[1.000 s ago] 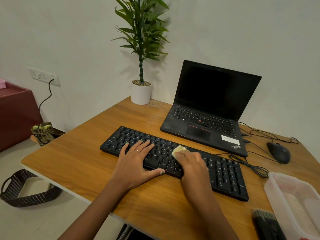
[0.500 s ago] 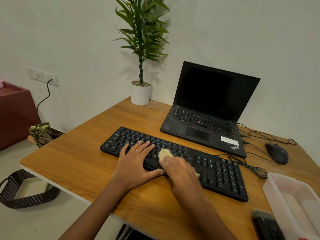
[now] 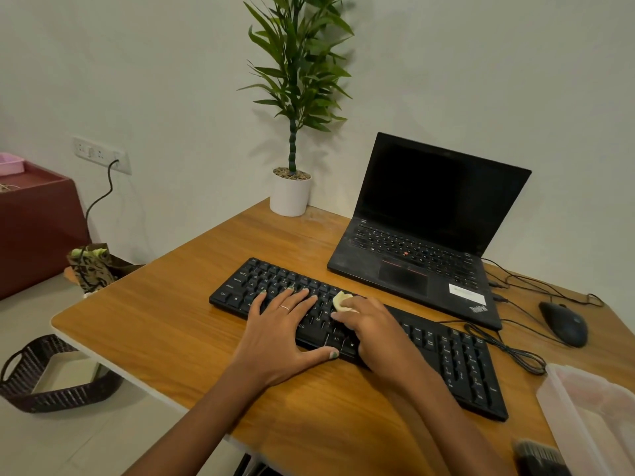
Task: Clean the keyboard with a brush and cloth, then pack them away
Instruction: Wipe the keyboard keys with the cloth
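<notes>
Head view, one frame.

Worktop point(image 3: 165, 324): wood-grain top with a white edge, set against a pale wall.

Keyboard point(image 3: 457, 359): black, full-size, lying diagonally across the middle of the worktop, its cable point(image 3: 508, 348) looped at the right end.

Left hand point(image 3: 278, 334): flat on the keyboard's left half, fingers straight and spread over the keys, thumb on the front edge; a ring on one finger.

Right hand point(image 3: 374, 331): fingers curled round a small pale cloth point(image 3: 341, 300), holding it down on the keys just beside the left hand's fingertips.

Brush point(image 3: 539, 456): dark, lying at the worktop's near right corner, partly cut off by the frame.

Container point(image 3: 591, 417): clear plastic, open, just beside the brush.

Laptop point(image 3: 429, 228): black, open, screen dark, behind the keyboard.

Mouse point(image 3: 563, 322): black, right of the laptop.

Potted plant point(image 3: 292, 190): white pot, at the far corner.

Basket point(image 3: 51, 379): dark woven, on the floor to the left.
</notes>
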The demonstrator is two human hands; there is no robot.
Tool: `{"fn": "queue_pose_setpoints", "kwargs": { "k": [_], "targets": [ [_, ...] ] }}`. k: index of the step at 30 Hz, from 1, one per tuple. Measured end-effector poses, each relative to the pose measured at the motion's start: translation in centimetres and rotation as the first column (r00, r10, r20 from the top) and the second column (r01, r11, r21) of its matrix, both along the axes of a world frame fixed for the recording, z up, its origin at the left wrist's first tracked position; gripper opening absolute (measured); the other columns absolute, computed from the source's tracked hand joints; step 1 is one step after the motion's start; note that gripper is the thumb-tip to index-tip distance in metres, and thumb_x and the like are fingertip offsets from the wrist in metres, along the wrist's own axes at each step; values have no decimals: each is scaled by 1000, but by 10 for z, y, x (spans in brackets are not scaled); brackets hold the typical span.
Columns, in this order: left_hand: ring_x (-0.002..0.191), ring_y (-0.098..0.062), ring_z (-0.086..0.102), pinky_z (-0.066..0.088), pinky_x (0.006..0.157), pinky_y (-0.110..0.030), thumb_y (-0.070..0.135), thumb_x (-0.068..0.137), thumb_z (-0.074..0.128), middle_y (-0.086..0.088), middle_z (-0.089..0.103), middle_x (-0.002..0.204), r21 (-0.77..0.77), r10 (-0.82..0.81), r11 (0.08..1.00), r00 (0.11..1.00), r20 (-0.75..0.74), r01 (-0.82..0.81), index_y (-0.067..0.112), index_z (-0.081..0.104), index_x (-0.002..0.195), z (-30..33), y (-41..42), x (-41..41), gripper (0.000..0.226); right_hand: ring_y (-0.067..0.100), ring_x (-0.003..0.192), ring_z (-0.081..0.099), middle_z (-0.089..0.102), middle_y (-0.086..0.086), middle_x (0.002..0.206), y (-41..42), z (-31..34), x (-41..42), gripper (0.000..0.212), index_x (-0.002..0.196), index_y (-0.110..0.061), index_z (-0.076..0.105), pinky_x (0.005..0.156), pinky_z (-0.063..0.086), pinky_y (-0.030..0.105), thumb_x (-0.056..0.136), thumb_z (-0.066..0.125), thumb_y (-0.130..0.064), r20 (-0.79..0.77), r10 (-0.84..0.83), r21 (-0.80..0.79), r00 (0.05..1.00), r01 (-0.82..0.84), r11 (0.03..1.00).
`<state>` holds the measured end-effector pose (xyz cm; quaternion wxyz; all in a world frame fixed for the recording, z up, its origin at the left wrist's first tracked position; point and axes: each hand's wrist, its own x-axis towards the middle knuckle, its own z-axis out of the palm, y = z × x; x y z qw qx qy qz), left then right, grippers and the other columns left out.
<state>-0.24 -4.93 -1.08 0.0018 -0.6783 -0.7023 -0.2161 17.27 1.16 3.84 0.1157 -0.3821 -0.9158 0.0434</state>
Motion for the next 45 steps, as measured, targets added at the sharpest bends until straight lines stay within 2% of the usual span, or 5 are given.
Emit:
{"fn": "queue_pose_setpoints", "kwargs": {
  "k": [14, 21, 26, 31, 45],
  "targets": [
    [145, -3, 7, -3, 119, -42, 96, 65, 19, 15, 18, 157, 12, -1, 1000, 1000, 7, 1, 36, 22, 150, -4, 3, -2, 104, 11, 122, 36, 47, -8, 133, 24, -7, 11, 52, 131, -23, 53, 101, 32, 23, 87, 50, 4, -133, -129, 12, 983, 132, 991],
    [144, -3, 8, -6, 119, -42, 96, 66, 12, 14, 20, 157, 43, 50, 998, 998, 49, -52, 37, 28, 148, -2, 2, -1, 102, 8, 118, 42, 53, -8, 129, 24, -13, 7, 39, 130, -21, 53, 94, 30, 18, 94, 51, -34, -269, -171, 11, 948, 180, 984],
    [147, -14, 2, -7, 115, -50, 89, 68, 1, 5, 14, 160, 84, 315, 944, 947, 64, -319, 35, 32, 146, 0, 7, -4, 100, 13, 120, 46, 51, -1, 133, 25, -15, 5, 37, 133, -19, 49, 97, 40, 26, 96, 48, -17, -215, -227, 74, 950, 248, 966],
    [147, -14, 2, -5, 115, -52, 89, 60, -16, 7, 14, 160, 5, 327, 945, 945, 29, -327, 36, 22, 150, -4, 9, -3, 111, 9, 120, 46, 54, -5, 131, 14, -13, -4, 40, 133, -20, 50, 102, 38, 23, 95, 50, -9, -269, 13, -21, 963, -19, 1000],
    [147, -14, 4, -5, 115, -53, 83, 69, -4, 7, 16, 159, -16, 316, 949, 949, 13, -315, 36, 22, 150, -3, 9, -1, 97, 16, 109, 48, 60, -2, 118, 36, -7, -5, 38, 127, -23, 54, 89, 42, 29, 93, 50, -8, -141, -163, 96, 976, 177, 980]
  ]
}}
